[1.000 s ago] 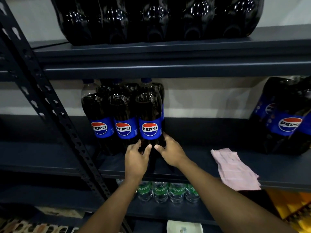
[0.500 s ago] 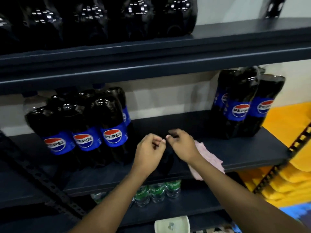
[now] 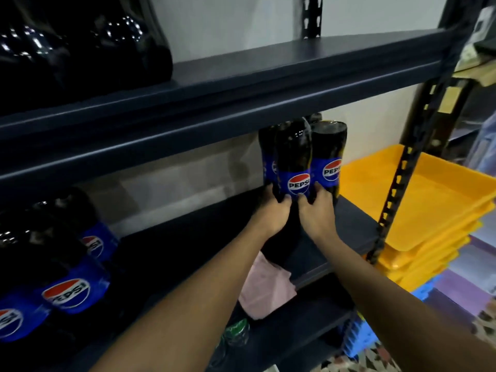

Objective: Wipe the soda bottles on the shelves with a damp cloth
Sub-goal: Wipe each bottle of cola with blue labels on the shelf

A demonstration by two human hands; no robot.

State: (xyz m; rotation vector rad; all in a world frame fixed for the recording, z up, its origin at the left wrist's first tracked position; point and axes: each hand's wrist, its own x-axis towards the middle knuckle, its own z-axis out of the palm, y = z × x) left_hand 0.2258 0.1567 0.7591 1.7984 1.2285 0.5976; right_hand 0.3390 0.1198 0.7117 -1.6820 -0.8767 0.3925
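- Head view, grip: left hand and right hand both clasp the front Pepsi bottle of the right-hand cluster, fingers curled round its sides at the label's lower edge.
- Head view, change: a second ago both hands were at the left-hand bottles; they have since crossed the shelf.
- Head view, task: the pink cloth lies unheld at the shelf edge, so wiping probably waits on picking it up.

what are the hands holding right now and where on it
The left hand and right hand both grip the front Pepsi bottle, one on each side, at the lower edge of its blue label. The pink cloth lies unheld on the shelf.
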